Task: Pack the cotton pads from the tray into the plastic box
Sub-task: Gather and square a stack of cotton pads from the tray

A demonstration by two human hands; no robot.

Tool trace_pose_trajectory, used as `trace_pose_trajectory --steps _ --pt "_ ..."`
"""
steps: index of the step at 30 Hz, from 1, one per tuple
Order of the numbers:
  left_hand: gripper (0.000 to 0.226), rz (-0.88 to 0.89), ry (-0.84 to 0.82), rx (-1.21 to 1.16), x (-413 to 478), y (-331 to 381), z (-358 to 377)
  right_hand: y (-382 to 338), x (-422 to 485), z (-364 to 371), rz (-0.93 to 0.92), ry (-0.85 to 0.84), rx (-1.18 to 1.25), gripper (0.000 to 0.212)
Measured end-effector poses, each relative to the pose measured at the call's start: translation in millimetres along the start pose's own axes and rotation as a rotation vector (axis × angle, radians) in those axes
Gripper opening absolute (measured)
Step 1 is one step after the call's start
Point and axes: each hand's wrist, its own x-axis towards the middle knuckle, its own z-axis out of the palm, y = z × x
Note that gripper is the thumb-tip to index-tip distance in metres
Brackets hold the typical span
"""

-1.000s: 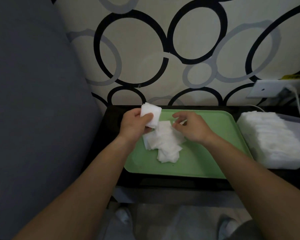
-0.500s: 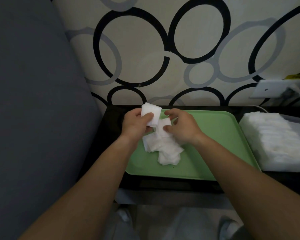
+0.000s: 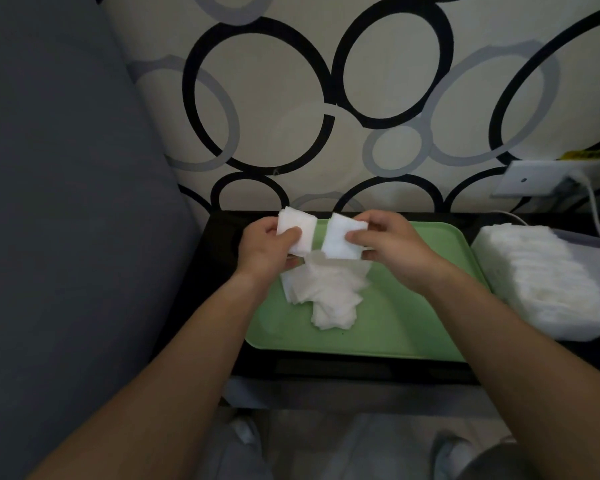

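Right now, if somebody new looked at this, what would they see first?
Probably the two hands in the middle: the left hand and the right hand each pinch white cotton pads above a green tray. A loose pile of pads lies on the tray below them. At the right edge sits a plastic box already crammed with pads, and big black and grey rings cover the wall behind.

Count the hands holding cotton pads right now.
2. The left hand pinches a small stack above the green tray; the right hand pinches a pad beside it.
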Motion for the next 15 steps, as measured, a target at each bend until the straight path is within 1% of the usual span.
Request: trace_pose_trajectory --steps 2,3,6,8,13,15 --pt "0.017 -0.007 -0.048 -0.015 -4.3 2.3 6.7 -5.4 -4.1 -1.4 0.007 -0.032 0.151 0.011" --pt "0.018 -0.003 -0.079 -0.022 -7.2 4.1 10.6 -7.5 -5.8 -1.0 0.007 -0.048 0.186 0.011" --pt "0.013 0.006 -0.177 -0.046 -15.6 9.2 21.4 -11.2 -10.3 2.1 0.008 -0.063 0.193 0.012" --pt "0.011 0.008 -0.209 -0.073 -18.3 11.0 25.5 -12.4 -11.8 2.5 0.017 -0.043 0.202 0.012" --pt "0.021 0.016 -0.249 -0.113 -21.7 15.4 31.2 -13.6 -14.2 -3.8 0.052 0.039 0.247 0.012" --pt "0.021 0.016 -0.283 -0.121 -23.9 16.7 33.7 -13.4 -15.7 -6.3 0.068 0.056 0.250 0.013"
